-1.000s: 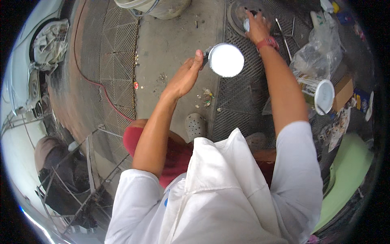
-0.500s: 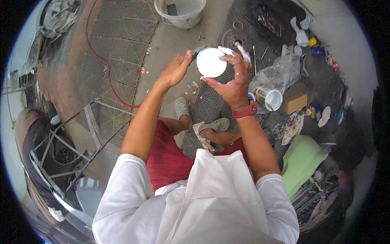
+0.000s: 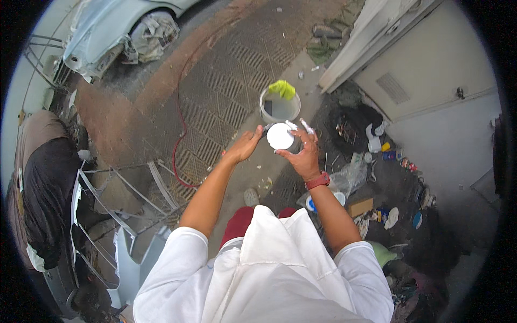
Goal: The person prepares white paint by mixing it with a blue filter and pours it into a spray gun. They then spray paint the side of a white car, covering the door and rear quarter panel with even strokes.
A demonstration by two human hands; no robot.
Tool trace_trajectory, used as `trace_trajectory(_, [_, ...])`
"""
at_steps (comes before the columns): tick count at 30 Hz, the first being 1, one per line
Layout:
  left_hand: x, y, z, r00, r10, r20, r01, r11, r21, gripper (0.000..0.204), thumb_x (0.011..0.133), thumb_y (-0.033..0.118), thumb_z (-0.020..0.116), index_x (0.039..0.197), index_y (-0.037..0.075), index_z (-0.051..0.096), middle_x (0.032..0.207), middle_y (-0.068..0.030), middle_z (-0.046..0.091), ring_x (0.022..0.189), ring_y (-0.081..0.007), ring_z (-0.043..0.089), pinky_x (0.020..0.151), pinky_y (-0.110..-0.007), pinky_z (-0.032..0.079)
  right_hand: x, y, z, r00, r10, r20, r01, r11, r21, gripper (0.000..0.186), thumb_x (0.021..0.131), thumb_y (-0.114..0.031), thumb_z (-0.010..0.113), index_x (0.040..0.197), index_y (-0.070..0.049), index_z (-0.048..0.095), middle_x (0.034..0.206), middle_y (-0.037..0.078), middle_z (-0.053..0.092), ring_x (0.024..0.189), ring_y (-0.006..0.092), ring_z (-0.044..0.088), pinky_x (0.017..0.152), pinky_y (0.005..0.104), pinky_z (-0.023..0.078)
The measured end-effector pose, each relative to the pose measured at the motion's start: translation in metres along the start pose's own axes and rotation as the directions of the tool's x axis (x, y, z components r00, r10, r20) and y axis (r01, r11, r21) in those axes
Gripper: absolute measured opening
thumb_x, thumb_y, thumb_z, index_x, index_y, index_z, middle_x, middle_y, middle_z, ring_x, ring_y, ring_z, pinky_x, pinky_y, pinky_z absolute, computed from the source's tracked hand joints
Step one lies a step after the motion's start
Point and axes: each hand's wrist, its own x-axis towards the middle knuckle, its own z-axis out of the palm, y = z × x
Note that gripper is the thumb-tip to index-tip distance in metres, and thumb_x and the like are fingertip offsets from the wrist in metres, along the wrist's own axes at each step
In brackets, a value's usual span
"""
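My left hand (image 3: 245, 144) is closed on a dark, partly hidden piece at the left side of a round white disc (image 3: 280, 136), its thumb pointing up. My right hand (image 3: 303, 157), with a red band on its wrist, grips the disc's right side, thumb at the lower edge and upper fingertips smeared thickly with white. Just beyond the disc stands a translucent bucket (image 3: 280, 112) with a yellow-green cloth (image 3: 281, 89) over its rim and a dark rectangle inside.
A pale blue car body (image 3: 107, 29) is at upper left, beside a red hose (image 3: 177, 175). Metal frames (image 3: 137, 196) and dark covers (image 3: 43, 199) lie left. Plastic bags (image 3: 347, 177), a cardboard box (image 3: 360, 207) and scattered cans and tools are right, below a pale door (image 3: 420, 64).
My right hand has risen from the floor area to grip the white disc beside my left hand. The view has swung upward, showing more of the car, door and bucket.
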Motion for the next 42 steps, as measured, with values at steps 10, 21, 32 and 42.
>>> trace_trajectory(10, [0.015, 0.024, -0.13, 0.972, -0.075, -0.225, 0.064, 0.996, -0.056, 0.116, 0.1, 0.085, 0.01, 0.146, -0.011, 0.055, 0.153, -0.0376, 0.049, 0.148, -0.0505, 0.042, 0.122, -0.053, 0.031, 0.174, -0.093, 0.013, 0.889, -0.283, 0.36, 0.34, 0.935, -0.104, 0.07, 0.079, -0.03, 0.089, 0.142, -0.016, 0.062, 0.143, 0.012, 0.065, 0.132, 0.0315, 0.062, 0.122, 0.0565, 0.028])
trace_trajectory(21, [0.151, 0.051, -0.28, 0.919, -0.195, -0.344, 0.091, 0.951, -0.296, 0.125, 0.095, 0.091, 0.01, 0.15, -0.013, 0.049, 0.147, -0.0364, 0.055, 0.146, -0.0462, 0.047, 0.121, -0.054, 0.032, 0.429, -0.105, 0.099, 0.698, -0.363, 0.617, 0.592, 0.778, -0.211, 0.061, 0.071, -0.013, 0.092, 0.129, -0.018, 0.073, 0.119, 0.016, 0.067, 0.105, 0.0363, 0.073, 0.087, 0.0454, 0.06])
trace_trajectory(32, [0.293, 0.098, -0.453, 0.901, -0.283, -0.33, 0.113, 0.886, -0.45, 0.127, 0.09, 0.095, 0.013, 0.159, -0.01, 0.035, 0.159, -0.0351, 0.043, 0.149, -0.0468, 0.04, 0.123, -0.056, 0.027, 0.658, -0.084, 0.185, 0.767, -0.413, 0.491, 0.535, 0.835, -0.132, 0.079, 0.075, -0.02, 0.093, 0.147, -0.015, 0.06, 0.129, 0.024, 0.064, 0.119, 0.0411, 0.068, 0.098, 0.0473, 0.057])
trace_trajectory(42, [0.446, 0.171, -0.688, 0.939, -0.064, -0.338, -0.193, 0.715, -0.672, 0.131, 0.086, 0.1, 0.013, 0.167, -0.003, 0.022, 0.163, -0.0312, 0.037, 0.155, -0.0423, 0.032, 0.126, -0.056, 0.022, 0.795, -0.09, 0.323, 0.893, 0.276, 0.356, -0.421, 0.794, 0.439, 0.075, 0.104, -0.038, 0.068, 0.158, 0.004, 0.038, 0.153, 0.029, 0.052, 0.144, 0.0373, 0.052, 0.116, 0.0441, 0.043])
